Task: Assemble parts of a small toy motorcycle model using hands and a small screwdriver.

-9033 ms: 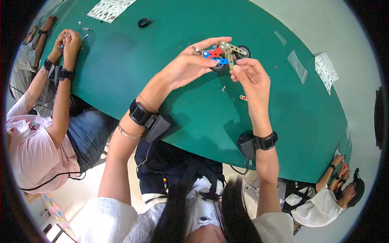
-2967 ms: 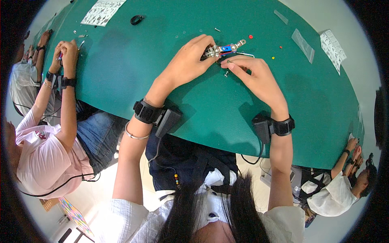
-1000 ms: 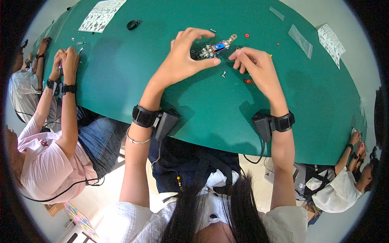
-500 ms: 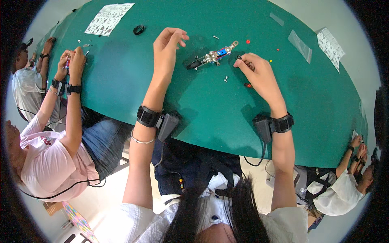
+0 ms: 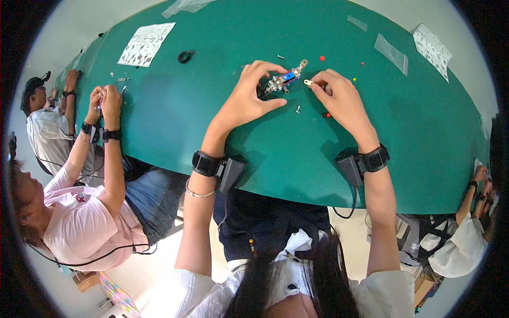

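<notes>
On the green table lies a small metal model [image 5: 288, 77] with a blue part in its middle and a pale holed end. My left hand [image 5: 248, 98] reaches round its near-left end, thumb and fingers spread apart; the palm and fingers hide part of that end, and firm contact is not visible. Just right of the model, my right hand [image 5: 339, 95] pinches a small pale strip with a hole [image 5: 308, 82] between thumb and fingertips. A silver screw [image 5: 298, 109] lies below the model, and another screw [image 5: 280, 56] lies beyond it. Small red and black parts [image 5: 327, 115] lie under my right hand.
A black ring-shaped part [image 5: 184, 56] and a printed sheet [image 5: 146, 44] lie to the left. Clear plastic bags [image 5: 391, 54] and a second sheet [image 5: 432, 52] are far right. Co-workers sit left and right; one in a pink shirt [image 5: 87, 222] handles parts nearby.
My left hand has come down and right, from above the table to around the model. In my right hand the pale strip now shows, where a dark piece showed before.
</notes>
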Tool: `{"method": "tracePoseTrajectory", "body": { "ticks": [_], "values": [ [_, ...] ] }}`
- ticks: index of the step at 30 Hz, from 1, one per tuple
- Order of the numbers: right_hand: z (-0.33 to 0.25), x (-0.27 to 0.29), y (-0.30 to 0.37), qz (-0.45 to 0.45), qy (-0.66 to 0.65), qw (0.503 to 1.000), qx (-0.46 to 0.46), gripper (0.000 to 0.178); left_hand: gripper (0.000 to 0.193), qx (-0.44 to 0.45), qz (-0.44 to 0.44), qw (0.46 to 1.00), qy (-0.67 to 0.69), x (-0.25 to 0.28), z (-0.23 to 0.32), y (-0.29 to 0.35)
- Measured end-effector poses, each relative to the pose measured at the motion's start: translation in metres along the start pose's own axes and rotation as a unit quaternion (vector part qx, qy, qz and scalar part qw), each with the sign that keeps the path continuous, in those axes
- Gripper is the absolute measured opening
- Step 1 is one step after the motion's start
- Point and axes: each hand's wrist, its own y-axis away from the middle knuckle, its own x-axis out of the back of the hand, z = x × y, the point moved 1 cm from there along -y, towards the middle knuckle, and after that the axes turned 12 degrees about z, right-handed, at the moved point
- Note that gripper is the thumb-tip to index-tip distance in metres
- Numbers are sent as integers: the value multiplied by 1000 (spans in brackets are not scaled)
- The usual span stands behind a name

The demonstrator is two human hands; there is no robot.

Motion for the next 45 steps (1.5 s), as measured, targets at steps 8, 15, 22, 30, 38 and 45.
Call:
{"method": "tracePoseTrajectory", "body": {
  "ticks": [8, 15, 22, 30, 38, 45],
  "values": [
    [1, -5, -1, 10, -44, 999, 17, 17, 29, 83, 33, 996, 3, -3, -5, 2],
    [-3, -9, -1, 15, -156, 988, 14, 17, 21, 184, 1, 977, 109, 3, -10, -2],
    [-3, -11, -2, -1, -222, 975, -5, 19, 22, 253, 12, 937, 242, 1, -6, -2],
    [-1, -13, -3, 20, -318, 945, -70, 16, 28, 281, -59, 908, 304, 3, 0, -3],
    [2, 0, -9, 35, -288, 952, -95, 21, 33, 254, -102, 924, 266, 2, -6, -2],
    [12, 3, -13, 24, -301, 950, -77, 25, 32, 250, -86, 929, 260, 4, 2, -1]
  ]
}}
